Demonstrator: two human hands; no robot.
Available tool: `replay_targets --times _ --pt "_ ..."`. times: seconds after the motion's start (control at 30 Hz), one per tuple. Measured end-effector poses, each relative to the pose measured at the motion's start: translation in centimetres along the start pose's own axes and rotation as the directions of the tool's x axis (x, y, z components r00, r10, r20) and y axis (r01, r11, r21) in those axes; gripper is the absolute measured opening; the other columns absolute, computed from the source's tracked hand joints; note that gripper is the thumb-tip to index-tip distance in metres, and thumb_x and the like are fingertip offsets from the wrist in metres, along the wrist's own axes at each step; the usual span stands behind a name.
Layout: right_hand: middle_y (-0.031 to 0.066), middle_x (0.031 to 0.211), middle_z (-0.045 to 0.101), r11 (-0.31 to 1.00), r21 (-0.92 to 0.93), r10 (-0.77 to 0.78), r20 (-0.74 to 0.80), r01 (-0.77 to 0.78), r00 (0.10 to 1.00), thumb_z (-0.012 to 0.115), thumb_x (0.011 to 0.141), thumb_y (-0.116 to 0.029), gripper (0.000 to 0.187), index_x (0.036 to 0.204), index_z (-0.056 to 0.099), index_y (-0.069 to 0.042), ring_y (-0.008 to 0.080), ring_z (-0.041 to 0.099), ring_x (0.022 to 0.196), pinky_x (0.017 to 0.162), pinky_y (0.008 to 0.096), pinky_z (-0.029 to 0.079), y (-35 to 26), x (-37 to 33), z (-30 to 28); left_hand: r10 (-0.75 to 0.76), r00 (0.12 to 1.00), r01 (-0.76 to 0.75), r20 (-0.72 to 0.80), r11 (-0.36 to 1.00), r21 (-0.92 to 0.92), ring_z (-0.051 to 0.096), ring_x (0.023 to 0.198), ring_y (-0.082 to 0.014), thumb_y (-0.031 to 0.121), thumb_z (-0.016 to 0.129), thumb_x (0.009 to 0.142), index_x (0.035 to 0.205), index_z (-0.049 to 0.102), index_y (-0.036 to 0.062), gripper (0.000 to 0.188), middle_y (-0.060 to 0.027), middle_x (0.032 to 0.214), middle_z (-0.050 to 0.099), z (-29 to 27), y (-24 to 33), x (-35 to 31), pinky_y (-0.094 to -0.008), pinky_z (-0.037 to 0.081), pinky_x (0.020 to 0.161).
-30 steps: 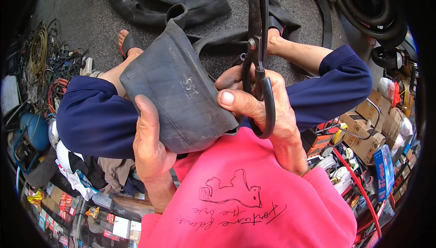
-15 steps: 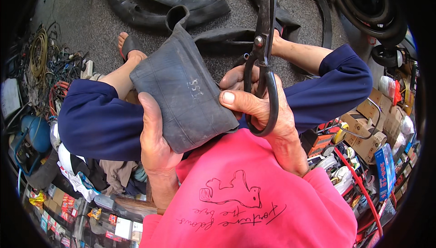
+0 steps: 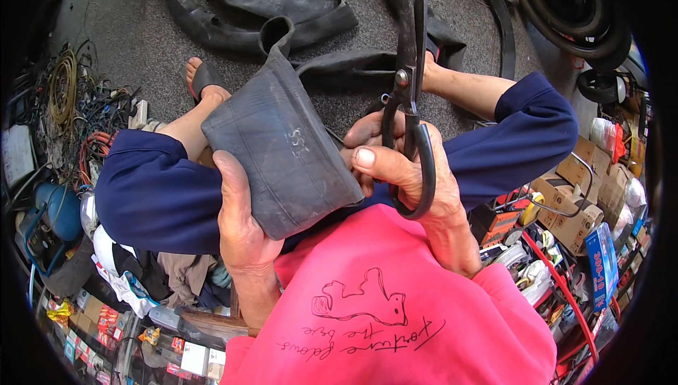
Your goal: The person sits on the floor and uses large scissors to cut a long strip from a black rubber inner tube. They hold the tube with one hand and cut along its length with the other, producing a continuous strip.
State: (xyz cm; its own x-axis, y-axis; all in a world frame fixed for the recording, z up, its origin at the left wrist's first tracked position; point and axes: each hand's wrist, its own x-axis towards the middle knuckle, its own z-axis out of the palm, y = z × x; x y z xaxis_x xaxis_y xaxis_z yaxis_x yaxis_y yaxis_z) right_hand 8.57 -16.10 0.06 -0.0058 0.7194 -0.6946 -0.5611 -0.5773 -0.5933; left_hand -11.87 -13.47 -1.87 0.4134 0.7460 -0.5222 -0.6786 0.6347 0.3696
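Grey floor (image 3: 134,57) leaves room between the cables (image 3: 62,85) at its left edge and the black tubes (image 3: 254,4) towards its far edge, partly cut off. The rubber (image 3: 272,152) is between the knees (image 3: 159,187), its far end curled over the floor; the left hand (image 3: 247,226) grips its near left edge, fingers hidden underneath. The scissors (image 3: 402,80) point away, blades slightly parted, handles gripped by the right hand (image 3: 443,187); whether its fingertips (image 3: 363,131) touch the rubber is hard to tell
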Motion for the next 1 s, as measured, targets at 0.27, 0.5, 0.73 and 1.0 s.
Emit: replay_targets --times 0.27,0.5,0.73,1.0 --pt "0.0061 0.085 0.067 0.998 -0.061 -0.005 0.029 0.007 1.0 0.084 0.078 -0.007 0.04 0.108 0.061 0.006 0.011 0.064 0.079 0.075 0.0253 0.053 -0.2 -0.6 0.1 -0.004 0.997 0.022 -0.075 0.972 0.234 0.054 0.124 -0.0237 0.053 0.041 0.102 0.147 0.032 0.0012 0.069 -0.013 0.139 0.05 1.6 -0.1 0.1 -0.0403 0.044 0.105" --pt "0.006 0.079 0.067 1.0 0.007 -0.027 0.015 0.027 1.0 0.081 0.078 -0.005 0.033 0.103 0.062 0.005 0.0086 0.061 0.07 0.064 0.0217 0.047 0.0 -0.5 0.0 -0.01 0.997 0.027 -0.083 0.977 0.209 0.052 0.126 -0.0241 0.056 0.04 0.101 0.149 0.027 0.0015 0.074 -0.0132 0.142 0.047 1.4 -0.4 0.2 -0.0407 0.042 0.107" --pt "0.0054 0.075 0.066 0.999 0.029 -0.015 -0.004 0.015 1.0 0.081 0.077 -0.005 0.032 0.101 0.062 0.006 0.0077 0.059 0.065 0.06 0.0209 0.045 0.4 -0.4 0.1 -0.008 0.998 0.02 -0.064 0.982 0.187 0.051 0.128 -0.0243 0.055 0.038 0.102 0.15 0.027 0.0023 0.072 -0.0127 0.144 0.046 1.0 -0.7 0.3 -0.0407 0.042 0.108" --pt "0.004 0.075 0.066 0.998 -0.05 -0.038 -0.025 0.037 0.999 0.083 0.075 -0.01 0.036 0.101 0.062 0.002 0.0089 0.06 0.062 0.056 0.0221 0.047 -0.1 -0.2 0.4 0.094 0.995 -0.087 -0.037 0.981 0.175 0.05 0.129 -0.0246 0.053 0.037 0.103 0.151 0.027 0.0033 0.07 -0.0121 0.146 0.044 0.7 -0.9 0.7 -0.0407 0.041 0.109"
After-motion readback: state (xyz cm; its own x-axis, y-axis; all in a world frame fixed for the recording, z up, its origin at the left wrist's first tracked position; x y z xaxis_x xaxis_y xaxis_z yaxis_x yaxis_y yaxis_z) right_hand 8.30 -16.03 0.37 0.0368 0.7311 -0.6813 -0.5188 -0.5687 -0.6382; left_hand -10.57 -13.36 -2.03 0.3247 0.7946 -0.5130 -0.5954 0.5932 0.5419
